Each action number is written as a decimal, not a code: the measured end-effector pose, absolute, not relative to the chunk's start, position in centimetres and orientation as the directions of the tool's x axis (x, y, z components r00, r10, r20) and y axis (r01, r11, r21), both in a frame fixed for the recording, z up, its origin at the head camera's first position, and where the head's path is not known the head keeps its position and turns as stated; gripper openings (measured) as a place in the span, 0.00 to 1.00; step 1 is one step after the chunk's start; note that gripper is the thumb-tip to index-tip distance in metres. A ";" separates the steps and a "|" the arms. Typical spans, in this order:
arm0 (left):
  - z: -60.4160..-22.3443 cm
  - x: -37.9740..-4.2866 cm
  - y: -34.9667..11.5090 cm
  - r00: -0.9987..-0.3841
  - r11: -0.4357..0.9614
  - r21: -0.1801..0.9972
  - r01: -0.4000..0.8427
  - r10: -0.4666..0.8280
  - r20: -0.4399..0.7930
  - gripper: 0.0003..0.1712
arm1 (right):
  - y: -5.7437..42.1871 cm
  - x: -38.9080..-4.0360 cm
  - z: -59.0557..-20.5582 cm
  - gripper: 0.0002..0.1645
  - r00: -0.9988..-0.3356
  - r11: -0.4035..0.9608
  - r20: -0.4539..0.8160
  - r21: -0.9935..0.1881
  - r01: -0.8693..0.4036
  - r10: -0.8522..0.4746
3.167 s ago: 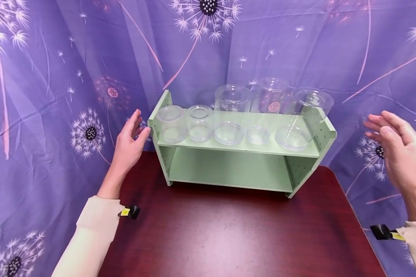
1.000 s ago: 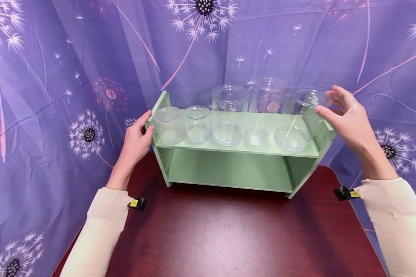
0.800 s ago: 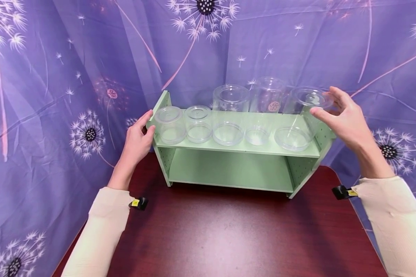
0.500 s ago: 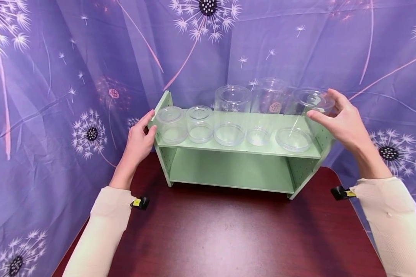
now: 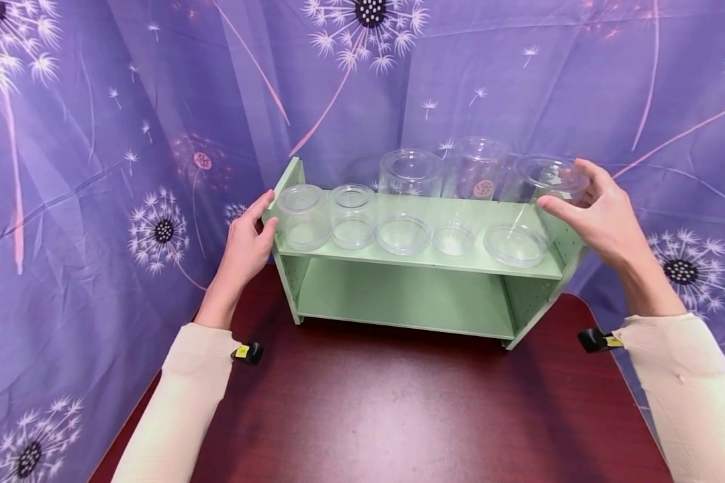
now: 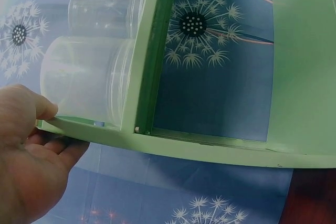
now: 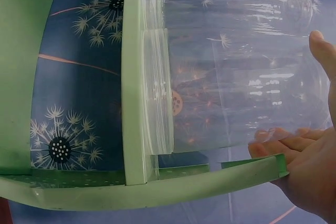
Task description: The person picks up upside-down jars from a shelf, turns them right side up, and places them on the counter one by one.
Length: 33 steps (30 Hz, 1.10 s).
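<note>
A light green two-tier shelf (image 5: 411, 261) carries several clear plastic jars in a row on its upper board. At its left end my left hand (image 5: 249, 238) grips the upright side panel, thumb on the near side and fingers around the outer face. In the left wrist view the thumb lies on the panel's edge (image 6: 84, 131), with fingers beneath. My right hand (image 5: 607, 218) curls around the upper part of the tall, wide jar (image 5: 522, 221) at the right end, thumb in front. Through its clear wall, the right wrist view shows fingers (image 7: 283, 142) behind it.
Two short jars stand at the left, the leftmost jar (image 5: 303, 218) close to the side panel. Two tall ones stand mid-row, the wider jar (image 5: 406, 201) left of the slimmer jar (image 5: 459, 201). Dark red table (image 5: 387, 402) below; purple dandelion curtain (image 5: 459, 67) behind and at the sides.
Both hands have moved in from the sides: the left onto the shelf's side panel, the right around the rightmost jar. The jars and shelf keep their places.
</note>
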State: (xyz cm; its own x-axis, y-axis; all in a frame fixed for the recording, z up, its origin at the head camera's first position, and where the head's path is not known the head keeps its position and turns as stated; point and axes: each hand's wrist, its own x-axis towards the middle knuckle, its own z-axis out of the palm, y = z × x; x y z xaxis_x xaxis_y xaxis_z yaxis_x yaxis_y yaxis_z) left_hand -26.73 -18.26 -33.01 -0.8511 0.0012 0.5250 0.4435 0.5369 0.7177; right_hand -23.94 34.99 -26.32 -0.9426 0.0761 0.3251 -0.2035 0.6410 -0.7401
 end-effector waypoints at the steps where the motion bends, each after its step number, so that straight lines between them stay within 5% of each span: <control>1: -33.0 -26.8 -18.2 -0.852 0.537 0.718 0.443 0.002 0.524 0.29 | 35.0 -23.9 -26.3 0.56 -0.942 0.639 0.327 -0.741 -0.205 0.077; 12: -33.0 -26.8 -18.1 -0.858 0.534 0.725 0.435 -0.001 0.514 0.29 | 35.0 -23.2 -25.9 0.54 -0.933 0.637 0.338 -0.748 -0.187 0.122; 23: -33.1 -26.7 -18.3 -0.864 0.537 0.732 0.419 -0.011 0.503 0.29 | 34.8 -21.4 -25.0 0.47 -0.889 0.516 0.431 -0.803 -0.299 0.154; 33: -33.1 -26.7 -18.3 -0.865 0.538 0.733 0.417 -0.011 0.501 0.29 | 34.4 -19.5 -24.1 0.43 -0.830 0.049 0.530 -0.846 -0.531 0.172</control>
